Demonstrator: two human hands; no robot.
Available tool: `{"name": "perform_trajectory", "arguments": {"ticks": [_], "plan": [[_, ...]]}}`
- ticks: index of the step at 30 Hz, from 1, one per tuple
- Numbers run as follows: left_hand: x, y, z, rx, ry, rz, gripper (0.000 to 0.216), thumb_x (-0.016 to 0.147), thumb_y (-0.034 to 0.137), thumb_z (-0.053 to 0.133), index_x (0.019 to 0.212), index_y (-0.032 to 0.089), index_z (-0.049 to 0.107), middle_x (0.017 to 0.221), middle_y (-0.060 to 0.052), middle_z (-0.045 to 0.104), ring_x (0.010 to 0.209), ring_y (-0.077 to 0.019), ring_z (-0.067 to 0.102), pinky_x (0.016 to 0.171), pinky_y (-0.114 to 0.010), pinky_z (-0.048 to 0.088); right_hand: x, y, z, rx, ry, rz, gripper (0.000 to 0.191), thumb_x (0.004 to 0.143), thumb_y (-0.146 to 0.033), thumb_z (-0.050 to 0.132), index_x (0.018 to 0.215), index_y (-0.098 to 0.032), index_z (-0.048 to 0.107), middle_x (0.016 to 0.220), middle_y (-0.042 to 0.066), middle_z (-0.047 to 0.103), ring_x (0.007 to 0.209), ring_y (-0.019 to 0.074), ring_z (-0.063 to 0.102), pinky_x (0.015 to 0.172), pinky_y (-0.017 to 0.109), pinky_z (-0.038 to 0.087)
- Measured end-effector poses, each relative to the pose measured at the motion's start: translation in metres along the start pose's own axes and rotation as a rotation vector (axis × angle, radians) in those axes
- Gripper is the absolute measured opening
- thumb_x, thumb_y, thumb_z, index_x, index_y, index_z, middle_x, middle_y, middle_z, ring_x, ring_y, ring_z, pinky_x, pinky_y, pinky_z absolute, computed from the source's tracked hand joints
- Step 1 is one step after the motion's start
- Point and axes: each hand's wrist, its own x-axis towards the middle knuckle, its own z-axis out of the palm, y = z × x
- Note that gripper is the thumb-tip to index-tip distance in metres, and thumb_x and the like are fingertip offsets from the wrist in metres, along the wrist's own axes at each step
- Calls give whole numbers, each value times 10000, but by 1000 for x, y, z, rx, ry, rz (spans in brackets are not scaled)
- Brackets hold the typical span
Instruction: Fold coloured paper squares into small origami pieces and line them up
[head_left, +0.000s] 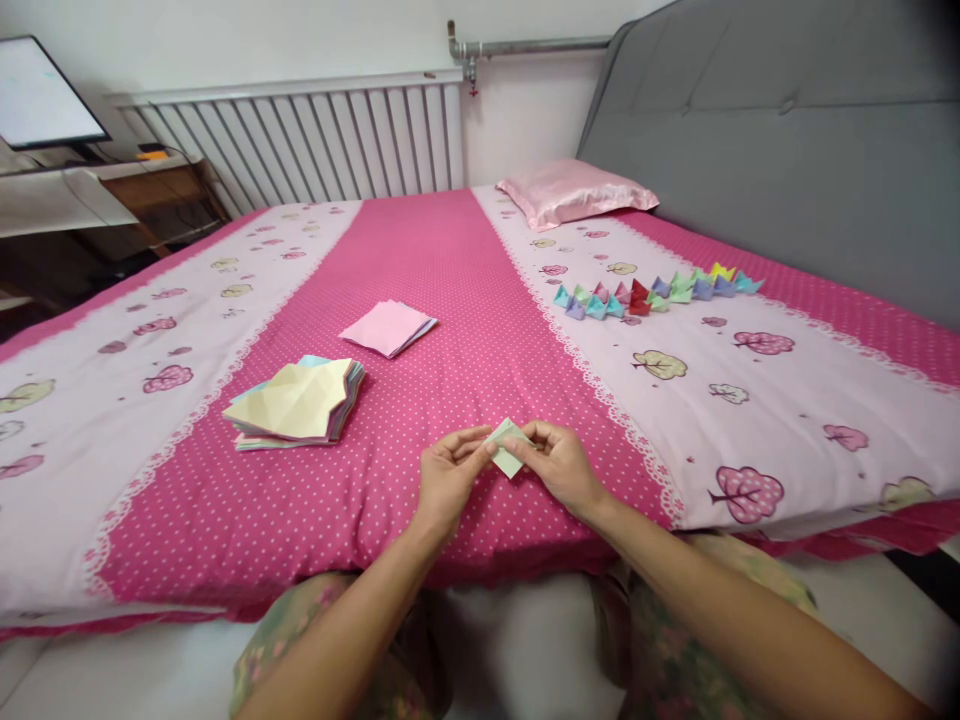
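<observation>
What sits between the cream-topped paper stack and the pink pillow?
In the head view, a smaller, pink-topped paper stack lies between the cream-topped stack and the pillow, with patterned bedding beyond it.

A head-worn camera looks forward and down across the nearby bed (420,240).

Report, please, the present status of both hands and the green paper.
Left hand and right hand: both pinching the pale green paper. Paper: folded, diamond-shaped. In the way: only thumbs, partly covering it; yellow-topped stack lies apart, left.
</observation>
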Motion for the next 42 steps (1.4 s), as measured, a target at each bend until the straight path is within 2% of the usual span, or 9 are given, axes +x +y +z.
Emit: {"name": "perform_trajectory", "arguments": {"ticks": [5,10,13,16,21,24,31,35,42], "plan": [[1,-1,-2,-31,-28,-25,328,596,260,763,888,128,695,695,-58,708,578,-101,609,591,-204,472,-1,-2,2,36,49,-27,266,689,-369,678,830,-180,554,703,6,647,599,138,602,550,239,466],[2,0,-3,45,-95,-6,341,635,278,732,944,138,700,801,-93,719,634,-127,625,614,-229,483,-1,-2,1,19,56,-8,362,695,-358,675,974,-202,506,621,-25,636,524,139,591,483,232,438],[2,0,-4,153,-112,99,321,671,291,697,961,155,697,921,-94,711,791,-187,650,731,-289,502,-1,-3,0,-2,31,-18,327,712,-369,655,955,-184,539,618,-17,635,539,143,599,506,242,452],[1,-2,-6,281,-110,212,301,730,291,636,1009,186,678,1022,-72,685,884,-202,642,795,-308,494,-1,-3,-1,-5,20,-32,320,726,-369,644,967,-183,543,651,-5,651,569,148,612,536,250,467],[0,-5,-9,540,-98,404,278,787,287,569,1041,222,663,993,-60,696,823,-189,646,767,-297,488,-4,-2,0,-125,21,-77,295,774,-389,595,989,-188,567,787,43,687,656,173,642,592,273,490],[0,-6,-10,634,-94,460,273,796,290,557,1038,226,666,933,-63,708,759,-188,638,718,-293,483,-6,-3,1,-205,47,-104,283,795,-397,570,993,-195,579,831,56,692,712,186,652,635,280,496],[-2,-4,-8,598,-60,434,222,779,301,576,942,228,708,779,-49,703,662,-167,601,641,-266,463,-8,-4,4,-241,91,-109,254,802,-404,560,950,-200,595,825,60,698,723,194,657,653,290,500],[-3,-2,-7,599,-79,427,212,777,299,575,917,226,716,712,-43,685,609,-150,572,582,-248,444,-8,-3,3,-140,61,-54,291,775,-419,589,957,-192,596,793,57,703,691,193,660,619,285,507],[-2,-4,-8,545,-67,363,199,748,307,604,864,198,724,753,-62,701,636,-158,608,604,-253,463,-5,1,0,-99,2,-22,257,755,-419,609,782,-166,646,677,39,677,598,161,619,561,260,475]]}}
